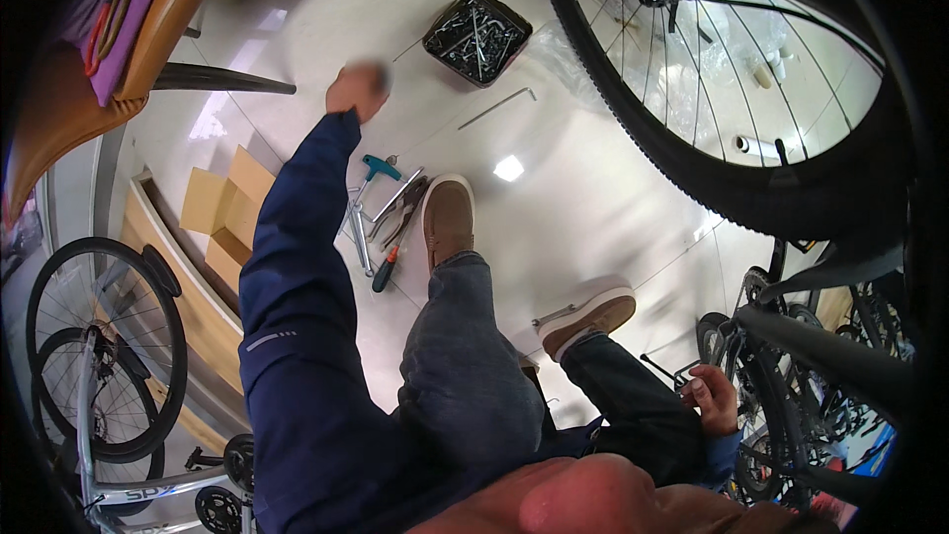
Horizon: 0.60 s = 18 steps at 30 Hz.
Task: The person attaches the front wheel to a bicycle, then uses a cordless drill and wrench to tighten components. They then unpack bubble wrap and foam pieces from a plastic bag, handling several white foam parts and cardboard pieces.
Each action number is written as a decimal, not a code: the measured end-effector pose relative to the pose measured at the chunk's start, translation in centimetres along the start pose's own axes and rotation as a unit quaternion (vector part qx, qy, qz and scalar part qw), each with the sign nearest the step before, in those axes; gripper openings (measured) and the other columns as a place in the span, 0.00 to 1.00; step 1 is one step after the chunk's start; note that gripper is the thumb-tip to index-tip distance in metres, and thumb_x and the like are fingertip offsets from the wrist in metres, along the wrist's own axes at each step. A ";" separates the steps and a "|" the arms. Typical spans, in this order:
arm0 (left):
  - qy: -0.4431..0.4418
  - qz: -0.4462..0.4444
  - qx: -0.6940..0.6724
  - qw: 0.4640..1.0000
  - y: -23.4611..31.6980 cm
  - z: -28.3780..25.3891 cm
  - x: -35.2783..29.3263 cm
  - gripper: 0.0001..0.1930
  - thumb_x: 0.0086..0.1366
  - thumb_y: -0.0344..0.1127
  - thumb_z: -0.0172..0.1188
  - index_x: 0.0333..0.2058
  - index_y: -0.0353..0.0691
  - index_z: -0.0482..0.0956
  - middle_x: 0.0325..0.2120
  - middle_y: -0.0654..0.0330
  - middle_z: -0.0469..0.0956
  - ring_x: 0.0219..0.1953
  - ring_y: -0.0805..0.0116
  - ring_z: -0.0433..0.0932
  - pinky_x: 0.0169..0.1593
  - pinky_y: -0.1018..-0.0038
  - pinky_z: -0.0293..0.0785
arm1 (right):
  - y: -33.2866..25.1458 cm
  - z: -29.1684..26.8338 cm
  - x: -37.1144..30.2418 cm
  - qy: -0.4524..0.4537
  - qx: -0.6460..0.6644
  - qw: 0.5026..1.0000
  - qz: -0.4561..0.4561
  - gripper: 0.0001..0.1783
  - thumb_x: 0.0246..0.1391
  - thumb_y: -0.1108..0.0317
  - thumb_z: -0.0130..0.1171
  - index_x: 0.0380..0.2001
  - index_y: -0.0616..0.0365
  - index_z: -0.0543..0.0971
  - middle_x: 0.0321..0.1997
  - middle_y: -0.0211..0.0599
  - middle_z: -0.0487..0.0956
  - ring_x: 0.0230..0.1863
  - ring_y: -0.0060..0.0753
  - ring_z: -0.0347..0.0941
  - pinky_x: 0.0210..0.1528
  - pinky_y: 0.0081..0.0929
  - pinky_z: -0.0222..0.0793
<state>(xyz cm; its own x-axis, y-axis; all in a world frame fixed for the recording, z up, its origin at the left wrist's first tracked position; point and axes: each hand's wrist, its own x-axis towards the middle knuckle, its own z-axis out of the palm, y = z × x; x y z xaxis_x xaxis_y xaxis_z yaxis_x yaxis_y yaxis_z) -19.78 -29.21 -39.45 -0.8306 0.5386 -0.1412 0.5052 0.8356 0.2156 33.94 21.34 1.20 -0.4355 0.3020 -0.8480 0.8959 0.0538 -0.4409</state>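
My left hand (356, 91) is stretched out over the floor at the upper left of centre. A dark blur covers its fingertips, so whether it holds anything is unclear. To its right stands a black square tray (439, 56) of loose bolts and screws, with an L-shaped hex key (496, 109) lying below it. Between that hand and my left shoe lie a teal T-handle wrench (380, 169), pliers (403, 206), several silver wrenches (359, 237) and a screwdriver (386, 269). My right hand (712, 399) is at the lower right with its fingers curled; their contents are hidden.
A large bicycle wheel (633, 129) fills the upper right, with clear plastic wrap (568, 64) behind it. Several bicycles (781, 366) crowd the right. An open cardboard box (229, 203), a brown chair (163, 30) and a white bicycle (87, 425) are on the left.
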 end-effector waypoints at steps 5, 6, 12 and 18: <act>-0.096 0.104 0.004 0.990 0.6 -0.6 -6.1 0.13 0.60 0.44 0.63 0.38 0.42 0.81 0.37 0.47 0.80 0.43 0.43 0.79 0.46 0.53 0.77 | 0.2 0.8 -1.5 0.010 0.008 1.000 -0.012 0.16 0.70 0.60 0.60 0.51 0.61 0.76 0.33 0.32 0.82 0.33 0.22 0.76 0.38 0.21 0.72; -0.120 0.107 -0.020 0.987 1.1 -1.0 -6.9 0.12 0.60 0.43 0.64 0.38 0.43 0.82 0.35 0.48 0.80 0.41 0.44 0.80 0.46 0.53 0.77 | 0.3 0.9 -1.7 0.017 0.023 1.000 0.008 0.15 0.70 0.62 0.59 0.51 0.62 0.76 0.33 0.33 0.82 0.33 0.22 0.76 0.39 0.22 0.73; -0.128 0.092 -0.223 0.962 11.5 -3.5 -7.1 0.12 0.61 0.46 0.69 0.37 0.45 0.83 0.32 0.54 0.79 0.37 0.55 0.81 0.42 0.60 0.78 | 0.1 1.4 -1.1 -0.054 0.040 0.997 -0.041 0.12 0.71 0.68 0.57 0.51 0.63 0.76 0.34 0.33 0.81 0.34 0.22 0.76 0.39 0.21 0.73; -0.169 0.110 -0.550 0.810 27.5 -7.8 -10.5 0.15 0.67 0.35 0.68 0.51 0.40 0.81 0.39 0.61 0.81 0.42 0.71 0.81 0.50 0.71 0.80 | -1.2 2.5 6.4 -0.055 -0.144 0.965 -0.214 0.15 0.66 0.69 0.64 0.53 0.62 0.80 0.40 0.34 0.85 0.38 0.21 0.81 0.42 0.23 0.79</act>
<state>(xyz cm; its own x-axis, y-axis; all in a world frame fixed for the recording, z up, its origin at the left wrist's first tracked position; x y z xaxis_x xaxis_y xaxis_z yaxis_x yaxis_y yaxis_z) 1.02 -12.79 -24.50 -0.5427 0.8159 -0.1995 -0.0367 0.2142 0.9761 29.84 20.84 -4.45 -0.7632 0.0911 -0.6397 0.6123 0.4181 -0.6710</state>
